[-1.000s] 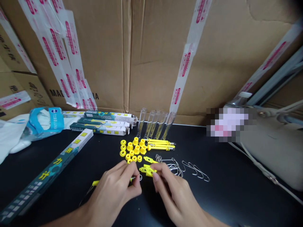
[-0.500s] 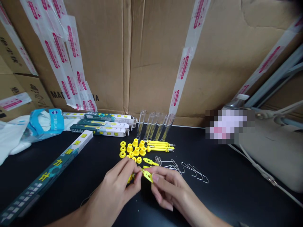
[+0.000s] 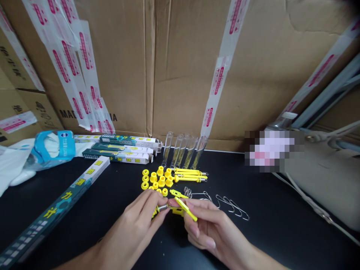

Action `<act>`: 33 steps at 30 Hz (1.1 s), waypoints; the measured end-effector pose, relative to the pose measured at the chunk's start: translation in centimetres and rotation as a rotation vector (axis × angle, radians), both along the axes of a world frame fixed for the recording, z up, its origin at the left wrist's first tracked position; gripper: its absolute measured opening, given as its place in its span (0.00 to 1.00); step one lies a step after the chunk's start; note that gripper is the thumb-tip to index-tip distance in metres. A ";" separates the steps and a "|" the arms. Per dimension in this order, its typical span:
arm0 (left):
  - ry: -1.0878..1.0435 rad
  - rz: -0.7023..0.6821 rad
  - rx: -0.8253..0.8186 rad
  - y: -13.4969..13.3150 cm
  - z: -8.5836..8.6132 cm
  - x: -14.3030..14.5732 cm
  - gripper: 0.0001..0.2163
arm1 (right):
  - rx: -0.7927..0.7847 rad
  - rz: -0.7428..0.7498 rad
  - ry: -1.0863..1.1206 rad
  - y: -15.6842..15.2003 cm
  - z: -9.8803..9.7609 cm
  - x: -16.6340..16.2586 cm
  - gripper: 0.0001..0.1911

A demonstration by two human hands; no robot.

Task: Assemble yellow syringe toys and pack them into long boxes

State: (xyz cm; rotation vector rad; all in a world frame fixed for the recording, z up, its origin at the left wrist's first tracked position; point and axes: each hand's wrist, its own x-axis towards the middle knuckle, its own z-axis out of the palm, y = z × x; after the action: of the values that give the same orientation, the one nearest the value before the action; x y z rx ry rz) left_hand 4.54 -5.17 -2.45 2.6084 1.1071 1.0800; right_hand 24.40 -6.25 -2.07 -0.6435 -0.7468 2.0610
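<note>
A small silver coil spring (image 3: 162, 207) is pinched between the thumb and fingers of my left hand (image 3: 137, 219). My right hand (image 3: 209, 221) grips a narrow yellow plastic strip (image 3: 186, 210), tilted, its upper end close to the spring. I cannot tell whether the two touch. Just behind my hands lie a flat yellow slotted piece (image 3: 177, 193) and a few loose springs (image 3: 187, 192). Wire S-hooks (image 3: 232, 204) lie to the right. Yellow flanged caps (image 3: 161, 181) and yellow rings (image 3: 145, 179) sit beyond my left hand, partly hidden by it. Yellow rods with springs (image 3: 191, 175) lie beside the caps.
Several clear tubes (image 3: 184, 152) stand at the back before a large cardboard box (image 3: 180, 75). Printed narrow boxes (image 3: 123, 150) are stacked back left; a long one (image 3: 59, 210) lies diagonally. A plastic packet (image 3: 56, 146) is far left, a bag (image 3: 323, 176) and bottle (image 3: 289, 116) right.
The yellow strip in my right hand has turned edge-on and shifted slightly right, away from my left fingers. The spring in my left hand now shows more.
</note>
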 end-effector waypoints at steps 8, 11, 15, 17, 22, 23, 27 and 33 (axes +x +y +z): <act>0.001 0.004 0.111 0.2 1.2 0.2 0.16 | 0.083 -0.058 -0.122 -0.1 0.3 0.5 0.15; -0.039 0.016 0.056 0.1 1.2 0.2 0.15 | 0.128 -0.062 -0.189 -0.2 0.5 0.4 0.18; -0.088 0.084 -0.059 0.0 0.7 -0.1 0.11 | 0.177 -0.023 -0.223 -0.4 0.6 0.2 0.21; -0.136 0.113 -0.108 0.0 0.4 -0.2 0.09 | 0.186 -0.004 -0.226 -0.4 0.6 0.2 0.21; -0.192 0.072 -0.121 0.2 0.7 -0.1 0.08 | 0.156 0.025 -0.188 -0.5 0.5 0.4 0.22; -0.198 0.063 -0.127 0.2 0.8 -0.1 0.08 | 0.152 0.031 -0.173 -0.5 0.5 0.4 0.23; -0.268 0.043 -0.229 0.3 0.9 -0.2 0.05 | 0.147 0.034 -0.144 -0.6 0.5 0.5 0.23; -0.369 0.024 -0.355 0.5 0.5 -0.5 0.05 | 0.149 0.056 -0.161 -0.5 0.4 0.7 0.24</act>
State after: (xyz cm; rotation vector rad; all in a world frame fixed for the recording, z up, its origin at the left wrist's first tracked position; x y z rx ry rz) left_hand 4.06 -4.71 -1.95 2.0308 1.1213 1.1810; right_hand 25.08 -6.77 -1.65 -0.7167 -1.0113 1.9983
